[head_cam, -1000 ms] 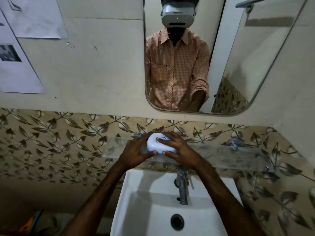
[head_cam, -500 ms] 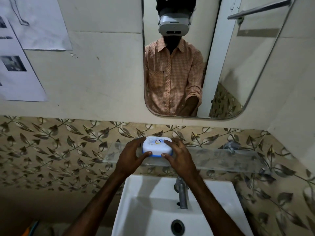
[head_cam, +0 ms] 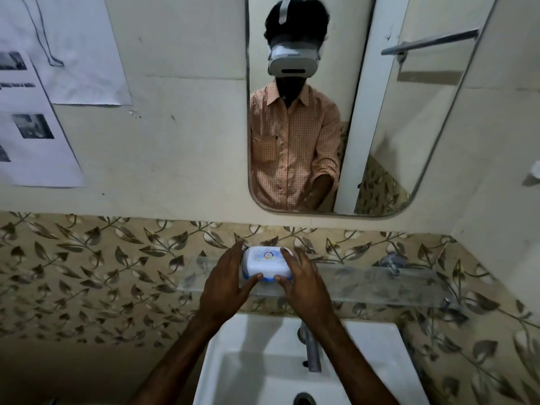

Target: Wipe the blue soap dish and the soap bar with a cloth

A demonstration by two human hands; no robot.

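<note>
Soap dish point(head_cam: 266, 263), white lid over blue base, sat on clear glass shelf point(head_cam: 380, 283) fixed to leaf-patterned tile band point(head_cam: 87, 267). Left hand point(head_cam: 226, 283) and right hand point(head_cam: 302, 283) clasped dish from either side, thumbs at front edge, fingers behind. White basin point(head_cam: 263, 361) with metal tap point(head_cam: 311, 350) below shelf. Mirror point(head_cam: 394, 127) above on cream wall; printed papers point(head_cam: 38, 112) taped to left.

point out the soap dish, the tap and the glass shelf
soap dish point(head_cam: 266, 264): head view, middle of its white lid
tap point(head_cam: 312, 350): head view, on its metal spout
glass shelf point(head_cam: 380, 283): head view, bare stretch right of the hands
</note>
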